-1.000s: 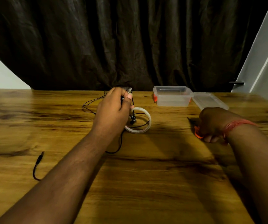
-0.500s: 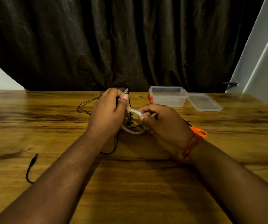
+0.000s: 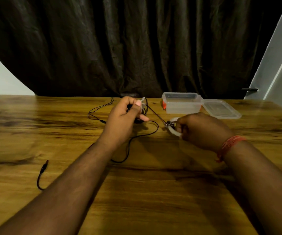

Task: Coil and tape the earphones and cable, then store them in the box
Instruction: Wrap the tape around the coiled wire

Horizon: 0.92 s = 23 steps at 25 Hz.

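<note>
On a wooden bench [image 3: 153, 192], before a dark curtain [image 3: 137, 48], largest item first.

Box [image 3: 181, 103]: clear plastic, open and holding nothing visible, at the far edge; its lid [image 3: 221, 110] lies just beside it on the right.

Left hand [image 3: 125, 117]: raised over the far middle, fingers [image 3: 141, 118] curled round a small bundle of black wire, thumb pressing it near a pale earbud tip.

Right hand [image 3: 203, 129]: near the box, fingers closed on the tape roll [image 3: 175, 128]. A red thread band circles the wrist.

Cable [image 3: 133, 141]: black, mostly loose. One strand runs taut from the left hand to a small dark part touching the tape roll; whether that is an earbud cannot be told through the blur. Other loops trail on the bench behind and below the left hand.

Plug end [image 3: 42, 172]: lying well apart at near left, not yet gathered.

Progress, as judged: early. Coiling has only begun at the earbud end. Most wire remains uncoiled, no tape appears applied, and nothing is stored. Remaining: finish the coil, tape it, box it.
</note>
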Each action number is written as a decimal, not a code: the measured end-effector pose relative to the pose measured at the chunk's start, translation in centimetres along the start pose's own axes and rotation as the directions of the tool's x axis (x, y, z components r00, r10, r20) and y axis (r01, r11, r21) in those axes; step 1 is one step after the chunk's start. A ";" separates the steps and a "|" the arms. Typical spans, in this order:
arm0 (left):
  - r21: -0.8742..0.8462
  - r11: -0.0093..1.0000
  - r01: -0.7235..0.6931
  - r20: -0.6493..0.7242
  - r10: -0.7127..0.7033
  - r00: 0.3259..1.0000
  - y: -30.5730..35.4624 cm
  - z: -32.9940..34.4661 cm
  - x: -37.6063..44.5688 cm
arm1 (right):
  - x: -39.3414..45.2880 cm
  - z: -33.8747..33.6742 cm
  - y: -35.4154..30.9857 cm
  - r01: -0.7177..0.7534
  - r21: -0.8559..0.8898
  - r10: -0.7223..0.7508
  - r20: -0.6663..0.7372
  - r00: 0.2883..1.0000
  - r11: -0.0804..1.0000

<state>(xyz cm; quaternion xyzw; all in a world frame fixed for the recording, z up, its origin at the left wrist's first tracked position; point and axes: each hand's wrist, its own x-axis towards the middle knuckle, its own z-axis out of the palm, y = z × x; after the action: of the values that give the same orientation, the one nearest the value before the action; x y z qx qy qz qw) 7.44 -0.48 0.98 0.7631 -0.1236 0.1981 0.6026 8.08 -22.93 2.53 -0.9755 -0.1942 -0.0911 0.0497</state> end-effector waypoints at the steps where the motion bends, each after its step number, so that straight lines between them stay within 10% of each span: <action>1: 0.002 1.000 0.013 0.019 -0.013 1.000 0.0 0.1 -0.1 | -0.1 0.1 0.0 0.004 -0.021 -0.004 0.034 0.999 1.000; 15: -0.083 0.996 0.037 0.023 -0.035 0.999 -0.4 -0.1 0.1 | -0.4 -0.8 1.1 -0.042 -0.081 0.063 0.274 0.960 0.996; 19: -0.079 0.997 0.011 0.116 -0.002 0.993 0.1 0.2 -0.2 | -0.4 -1.5 -1.5 0.088 0.519 0.022 -0.203 0.979 0.850; 23: -0.088 0.996 0.016 0.198 0.001 0.980 0.3 1.0 -0.8 | -0.6 -0.8 -4.2 0.271 0.758 -0.038 -0.309 0.950 0.593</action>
<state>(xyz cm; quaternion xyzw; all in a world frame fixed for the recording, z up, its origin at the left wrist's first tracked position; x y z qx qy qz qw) 6.77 -1.60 0.69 0.7520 -0.1888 0.1131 0.6213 5.79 -19.41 3.50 -0.8101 -0.2904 -0.1271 0.4932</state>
